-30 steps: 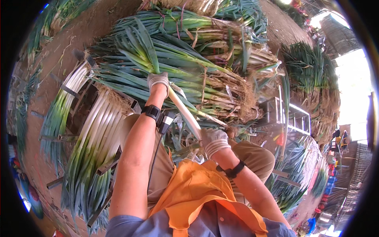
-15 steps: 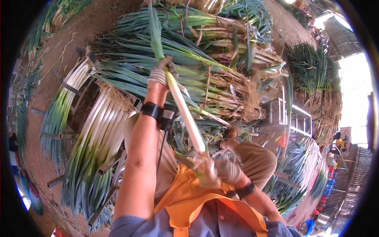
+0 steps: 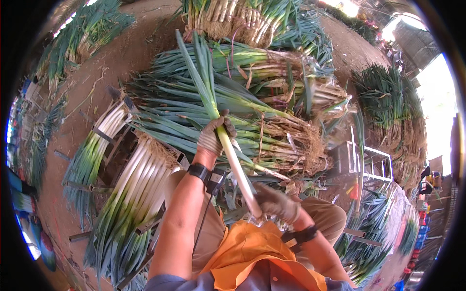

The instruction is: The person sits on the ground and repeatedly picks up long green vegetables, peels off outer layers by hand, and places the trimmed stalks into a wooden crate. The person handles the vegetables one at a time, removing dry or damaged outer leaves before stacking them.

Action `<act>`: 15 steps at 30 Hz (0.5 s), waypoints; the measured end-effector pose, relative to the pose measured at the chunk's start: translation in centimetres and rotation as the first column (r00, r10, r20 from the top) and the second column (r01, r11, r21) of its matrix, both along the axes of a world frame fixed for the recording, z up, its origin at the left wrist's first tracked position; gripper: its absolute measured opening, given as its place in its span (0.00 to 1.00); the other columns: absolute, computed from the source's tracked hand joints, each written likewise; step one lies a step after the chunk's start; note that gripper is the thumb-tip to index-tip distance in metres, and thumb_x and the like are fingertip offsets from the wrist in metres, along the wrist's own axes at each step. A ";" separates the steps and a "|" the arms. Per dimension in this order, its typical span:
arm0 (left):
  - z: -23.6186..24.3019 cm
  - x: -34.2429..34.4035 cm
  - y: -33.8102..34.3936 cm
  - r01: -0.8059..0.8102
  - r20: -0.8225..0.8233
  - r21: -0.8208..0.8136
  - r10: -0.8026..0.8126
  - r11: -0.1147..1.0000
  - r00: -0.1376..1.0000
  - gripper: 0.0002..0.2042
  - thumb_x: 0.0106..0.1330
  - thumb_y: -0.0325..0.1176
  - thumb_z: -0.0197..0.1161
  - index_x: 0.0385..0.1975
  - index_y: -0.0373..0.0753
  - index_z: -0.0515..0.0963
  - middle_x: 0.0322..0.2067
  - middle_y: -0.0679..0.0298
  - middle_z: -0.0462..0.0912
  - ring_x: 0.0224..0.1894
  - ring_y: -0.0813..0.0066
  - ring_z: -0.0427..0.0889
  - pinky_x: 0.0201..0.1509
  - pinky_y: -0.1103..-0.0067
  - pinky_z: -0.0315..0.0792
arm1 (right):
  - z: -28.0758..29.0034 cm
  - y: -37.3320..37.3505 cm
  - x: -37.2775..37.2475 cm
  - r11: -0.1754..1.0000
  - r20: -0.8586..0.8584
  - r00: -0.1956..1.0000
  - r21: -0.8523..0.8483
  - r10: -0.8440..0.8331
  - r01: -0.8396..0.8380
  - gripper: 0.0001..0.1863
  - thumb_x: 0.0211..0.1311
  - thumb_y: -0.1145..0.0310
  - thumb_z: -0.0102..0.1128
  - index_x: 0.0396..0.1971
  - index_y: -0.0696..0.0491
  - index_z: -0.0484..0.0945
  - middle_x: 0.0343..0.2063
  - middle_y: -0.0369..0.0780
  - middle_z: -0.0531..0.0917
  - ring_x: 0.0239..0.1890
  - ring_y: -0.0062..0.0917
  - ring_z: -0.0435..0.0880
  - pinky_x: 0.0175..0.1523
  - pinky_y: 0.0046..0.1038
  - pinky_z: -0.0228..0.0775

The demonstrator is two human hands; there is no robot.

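A long leek (image 3: 235, 165) slants across my front, its green leaves pointing up and its white shaft running down toward my lap. My left hand (image 3: 213, 136), in a dirty glove, is closed around it where the green turns white. Beside the white shaft's lower end is my gloved right hand (image 3: 280, 202); its fingers are blurred by motion, and I cannot make out whether they touch the shaft. The root end dips behind the orange apron (image 3: 262, 252). Just beyond my hands lies a large heap of untrimmed leeks (image 3: 272, 119) with brown, stringy roots.
At my left, clean white leeks (image 3: 128, 191) rest across a metal rack (image 3: 92, 188), with another bunch (image 3: 104, 131) behind. A metal frame (image 3: 371, 162) stands at the right. More leeks (image 3: 391, 97) are piled at the far right and others (image 3: 238, 19) at the back. Bare soil (image 3: 102, 72) shows at left.
The head view has shifted, so the scene sits lower. My right hand has moved from the leek's root end up beside the white shaft. The left hand keeps its hold.
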State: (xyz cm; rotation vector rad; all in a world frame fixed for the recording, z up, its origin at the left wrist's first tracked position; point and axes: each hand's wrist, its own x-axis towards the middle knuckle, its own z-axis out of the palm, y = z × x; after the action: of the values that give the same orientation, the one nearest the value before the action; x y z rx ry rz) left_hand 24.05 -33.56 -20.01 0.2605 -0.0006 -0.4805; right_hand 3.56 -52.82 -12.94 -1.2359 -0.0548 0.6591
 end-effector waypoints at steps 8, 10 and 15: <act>-3.1 -0.1 0.4 0.072 -0.184 0.186 -0.037 0.980 0.982 0.19 0.57 0.40 0.61 0.43 0.35 0.69 0.30 0.49 0.77 0.31 0.54 0.78 0.37 0.62 0.76 | -3.7 2.7 -3.3 0.945 -0.127 0.991 -0.326 -0.028 -0.015 0.15 0.55 0.69 0.59 0.42 0.58 0.72 0.23 0.33 0.76 0.22 0.15 0.73 0.27 0.20 0.66; -3.5 0.1 0.1 0.058 -0.306 0.191 0.004 0.980 0.952 0.16 0.60 0.41 0.60 0.41 0.38 0.68 0.28 0.49 0.75 0.30 0.54 0.78 0.34 0.62 0.77 | -3.9 2.3 -4.1 0.881 -0.012 0.999 -0.471 -0.042 0.031 0.16 0.55 0.68 0.60 0.42 0.58 0.73 0.23 0.34 0.77 0.24 0.16 0.73 0.29 0.22 0.67; -3.4 1.7 1.5 -0.134 -0.284 0.333 0.234 0.933 0.930 0.16 0.60 0.43 0.61 0.36 0.36 0.71 0.24 0.63 0.75 0.23 0.72 0.76 0.27 0.77 0.73 | -5.5 1.5 -5.4 0.747 0.225 0.974 -0.642 -0.029 0.170 0.16 0.53 0.64 0.62 0.39 0.57 0.75 0.23 0.41 0.79 0.26 0.22 0.76 0.33 0.25 0.69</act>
State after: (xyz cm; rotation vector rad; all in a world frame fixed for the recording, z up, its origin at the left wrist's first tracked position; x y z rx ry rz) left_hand 25.74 -32.07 -23.45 0.4835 0.4183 -0.3262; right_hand -1.82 -51.30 -18.47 -1.9835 0.0876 0.4607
